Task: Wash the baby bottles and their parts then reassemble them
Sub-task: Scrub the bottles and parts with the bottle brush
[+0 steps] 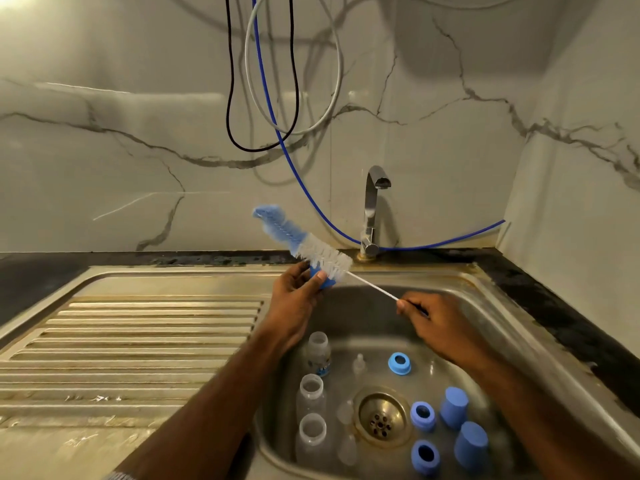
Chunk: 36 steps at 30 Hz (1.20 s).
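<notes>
My left hand grips a small blue bottle part above the sink's back left corner. My right hand pinches the thin white handle of a bottle brush, whose white and blue bristles pass through or over that part and point up to the left. In the steel sink three clear bottles stand along the left side. Clear teats lie near the drain. Three blue collar rings and two blue caps lie on the right.
A chrome tap stands behind the sink and no water runs from it. The ribbed steel drainboard stretches to the left. Black, grey and blue hoses hang down the marble wall. A dark counter edge borders the sink on the right.
</notes>
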### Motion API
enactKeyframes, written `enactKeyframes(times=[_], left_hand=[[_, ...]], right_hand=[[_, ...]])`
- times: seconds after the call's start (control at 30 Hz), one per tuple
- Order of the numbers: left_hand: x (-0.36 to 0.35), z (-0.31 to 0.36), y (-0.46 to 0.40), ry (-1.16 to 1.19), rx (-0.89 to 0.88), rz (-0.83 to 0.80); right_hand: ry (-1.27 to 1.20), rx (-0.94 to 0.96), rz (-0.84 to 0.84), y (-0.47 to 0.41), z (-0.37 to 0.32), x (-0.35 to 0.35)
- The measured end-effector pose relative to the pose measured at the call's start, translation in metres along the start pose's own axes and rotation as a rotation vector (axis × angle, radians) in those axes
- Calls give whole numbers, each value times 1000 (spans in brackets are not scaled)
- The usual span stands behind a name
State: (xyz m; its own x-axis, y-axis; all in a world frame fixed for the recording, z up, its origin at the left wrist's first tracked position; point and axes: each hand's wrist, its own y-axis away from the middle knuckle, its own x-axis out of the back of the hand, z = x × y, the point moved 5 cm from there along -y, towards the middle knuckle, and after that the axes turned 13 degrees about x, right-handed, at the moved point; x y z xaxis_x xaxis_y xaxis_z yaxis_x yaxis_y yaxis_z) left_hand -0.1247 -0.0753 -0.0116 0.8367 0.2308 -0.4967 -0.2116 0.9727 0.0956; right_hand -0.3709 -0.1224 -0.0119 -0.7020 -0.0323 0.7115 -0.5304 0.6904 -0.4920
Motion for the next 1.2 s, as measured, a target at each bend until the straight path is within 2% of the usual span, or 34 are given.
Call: enactKeyframes(times=[0.13,0.3,0.5,0.6,0.7,0.87,1.03,1.2], left_hand=[[3,8,-1,6,-27,44],[14,11,-1,226,54,34],[-7,0,3,186,83,-44],[1,5,0,197,79,-55],[10,11,-2,107,30,-46],[4,7,-4,-83,-31,-71],[26,23,-3,-526,-269,141],[28,24,-5,-609,-345,174]], right_hand=[[58,10,66,-1,1,8],[18,-37,9,5,11,19],[-34,-33,27,-4,-3,-5],[-93,-74,-46,2,10,7],[-109,-95,-113,8,18,14],[-22,-25,-2,-2,0,-1],[73,-8,71,-1,10,15],[31,-8,78,1,14,18]])
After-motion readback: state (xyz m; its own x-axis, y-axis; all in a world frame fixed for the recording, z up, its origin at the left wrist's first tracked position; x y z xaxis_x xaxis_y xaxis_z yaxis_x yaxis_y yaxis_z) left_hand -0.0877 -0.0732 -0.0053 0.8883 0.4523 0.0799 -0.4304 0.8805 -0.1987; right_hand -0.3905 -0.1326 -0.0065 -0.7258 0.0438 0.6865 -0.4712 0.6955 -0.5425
